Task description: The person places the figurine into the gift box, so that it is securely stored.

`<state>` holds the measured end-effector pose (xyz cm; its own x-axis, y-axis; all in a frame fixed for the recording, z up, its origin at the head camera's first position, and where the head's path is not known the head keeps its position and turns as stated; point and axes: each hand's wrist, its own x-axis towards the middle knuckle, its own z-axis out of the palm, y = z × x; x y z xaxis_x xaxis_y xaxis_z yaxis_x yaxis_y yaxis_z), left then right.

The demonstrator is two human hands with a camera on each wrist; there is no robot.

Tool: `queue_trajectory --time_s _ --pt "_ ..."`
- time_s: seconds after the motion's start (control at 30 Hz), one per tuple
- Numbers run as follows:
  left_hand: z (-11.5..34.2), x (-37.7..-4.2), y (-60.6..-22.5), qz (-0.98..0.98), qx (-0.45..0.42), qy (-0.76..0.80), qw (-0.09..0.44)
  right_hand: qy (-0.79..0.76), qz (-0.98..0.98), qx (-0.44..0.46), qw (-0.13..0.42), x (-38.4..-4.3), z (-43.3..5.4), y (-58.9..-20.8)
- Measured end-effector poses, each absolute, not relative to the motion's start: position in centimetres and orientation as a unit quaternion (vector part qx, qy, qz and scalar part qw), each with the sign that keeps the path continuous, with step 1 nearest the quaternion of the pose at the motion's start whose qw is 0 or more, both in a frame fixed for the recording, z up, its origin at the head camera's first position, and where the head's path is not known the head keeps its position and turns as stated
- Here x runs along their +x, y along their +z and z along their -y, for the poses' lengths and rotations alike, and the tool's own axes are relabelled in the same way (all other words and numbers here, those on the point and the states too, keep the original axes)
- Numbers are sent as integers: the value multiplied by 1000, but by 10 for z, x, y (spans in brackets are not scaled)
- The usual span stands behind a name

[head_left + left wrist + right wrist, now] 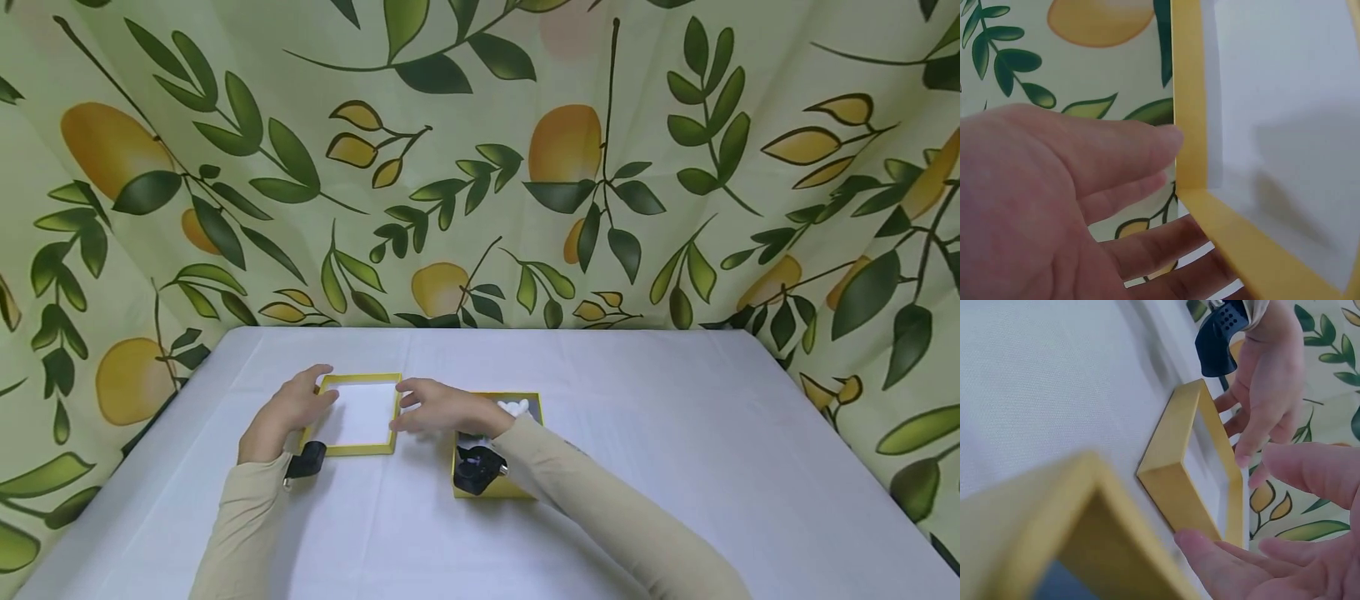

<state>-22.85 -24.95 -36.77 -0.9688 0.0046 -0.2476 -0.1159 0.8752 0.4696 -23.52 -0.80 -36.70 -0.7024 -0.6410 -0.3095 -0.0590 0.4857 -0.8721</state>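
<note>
A shallow yellow lid [357, 451] with a white inside lies hollow side up on the table. My left hand [288, 412] is at its left side, thumb tip at the rim and the other fingers spread along the outer wall, as the left wrist view shows. From the right, my right hand [442, 408] reaches to the lid's opposite side. Its fingers are loosely bent and apart, fingertips close to the right wall. Under my right forearm stands a yellow box [519, 488] holding a white, rounded object [514, 407]; the hand and wrist camera hide part of it.
A white cloth covers the table [660, 433]. Behind it hangs a curtain [480, 192] printed with leaves and orange fruit. The yellow box stands just right of the lid, with a narrow gap between them. Black cameras [306, 460] sit on both wrists.
</note>
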Motion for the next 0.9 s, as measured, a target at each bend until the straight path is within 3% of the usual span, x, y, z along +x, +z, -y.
queue_trajectory --time_s 0.37,0.9 --pt "249 -232 -377 -952 -68 269 130 -435 -821 -217 299 -237 14 -369" --pt "241 -232 -364 -958 -66 277 41 -477 -820 -201 244 -238 11 -360"
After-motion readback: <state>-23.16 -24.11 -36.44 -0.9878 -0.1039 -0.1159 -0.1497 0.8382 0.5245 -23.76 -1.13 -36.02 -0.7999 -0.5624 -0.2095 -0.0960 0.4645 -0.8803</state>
